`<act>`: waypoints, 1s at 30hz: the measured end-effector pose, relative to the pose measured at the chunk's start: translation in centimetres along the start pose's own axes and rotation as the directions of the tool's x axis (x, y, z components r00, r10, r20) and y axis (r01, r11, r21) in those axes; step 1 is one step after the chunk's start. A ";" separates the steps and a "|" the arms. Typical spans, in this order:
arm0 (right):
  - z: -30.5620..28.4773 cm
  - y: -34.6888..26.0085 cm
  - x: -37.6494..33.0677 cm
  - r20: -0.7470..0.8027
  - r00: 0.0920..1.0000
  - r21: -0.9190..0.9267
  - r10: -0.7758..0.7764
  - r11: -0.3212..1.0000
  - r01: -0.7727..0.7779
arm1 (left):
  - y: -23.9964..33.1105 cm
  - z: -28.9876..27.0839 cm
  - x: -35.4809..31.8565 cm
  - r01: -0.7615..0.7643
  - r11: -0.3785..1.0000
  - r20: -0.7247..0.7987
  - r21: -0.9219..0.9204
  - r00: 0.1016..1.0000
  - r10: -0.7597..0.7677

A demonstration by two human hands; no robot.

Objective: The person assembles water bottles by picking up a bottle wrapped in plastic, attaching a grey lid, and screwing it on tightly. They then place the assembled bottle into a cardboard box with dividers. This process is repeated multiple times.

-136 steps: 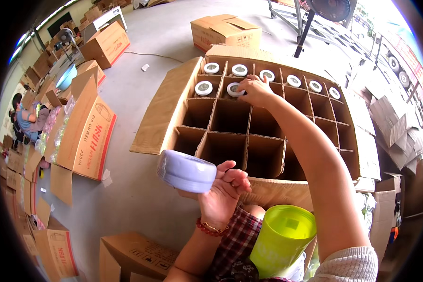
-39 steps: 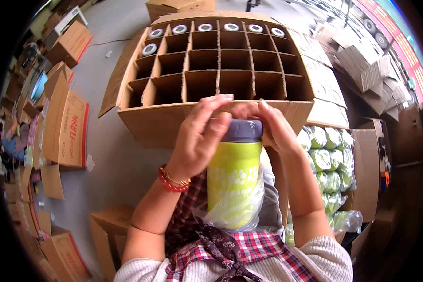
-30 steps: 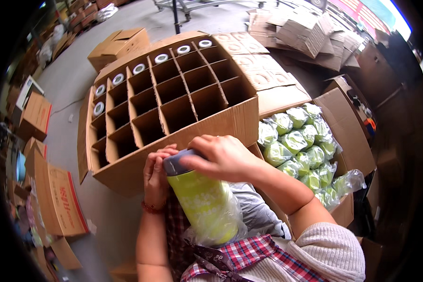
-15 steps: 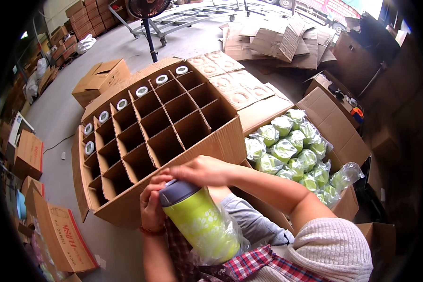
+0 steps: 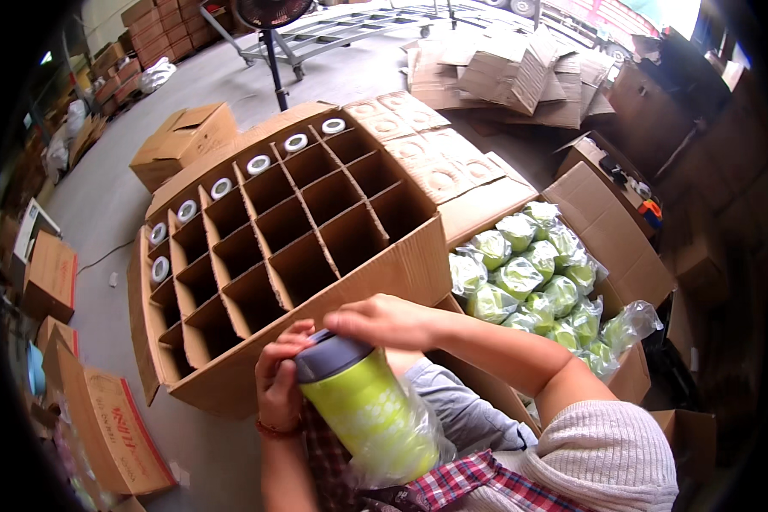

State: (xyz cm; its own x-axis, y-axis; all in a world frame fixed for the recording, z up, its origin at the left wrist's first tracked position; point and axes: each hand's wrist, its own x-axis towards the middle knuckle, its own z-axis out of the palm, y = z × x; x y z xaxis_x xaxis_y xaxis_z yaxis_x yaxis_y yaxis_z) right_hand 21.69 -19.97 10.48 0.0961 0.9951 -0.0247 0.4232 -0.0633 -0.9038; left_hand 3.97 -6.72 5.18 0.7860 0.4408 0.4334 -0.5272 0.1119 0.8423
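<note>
Under the arched right hand (image 5: 382, 322), unclear whether gripping, holding a tilted lime-green cylindrical flask (image 5: 354, 401) by its slate-grey round lid (image 5: 331, 357) with left hand (image 5: 280, 377) curled; probably rigid, slippery in clear plastic film (image 5: 418, 439); best grasped mid-body.

Right grip (image 5: 380, 324) partly blurred. Green container (image 5: 354, 394): white print (image 5: 386, 410) indistinct. Fan (image 5: 269, 10) cut off by top edge.
</note>
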 end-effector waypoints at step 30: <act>2.0 4.5 2.1 0.170 0.984 0.902 0.057 0.392 -0.179 | 2.4 2.6 2.8 -0.066 0.905 0.088 0.421 0.996 0.032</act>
State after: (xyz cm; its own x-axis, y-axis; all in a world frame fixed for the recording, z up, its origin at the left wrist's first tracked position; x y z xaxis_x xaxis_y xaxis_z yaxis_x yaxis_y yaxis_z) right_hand 21.97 -18.02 5.53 -0.0348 0.9883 -0.1485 -0.6639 -0.1339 -0.7357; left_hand 5.75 -7.48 9.28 0.7942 0.3644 0.4864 -0.3927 -0.3030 0.8683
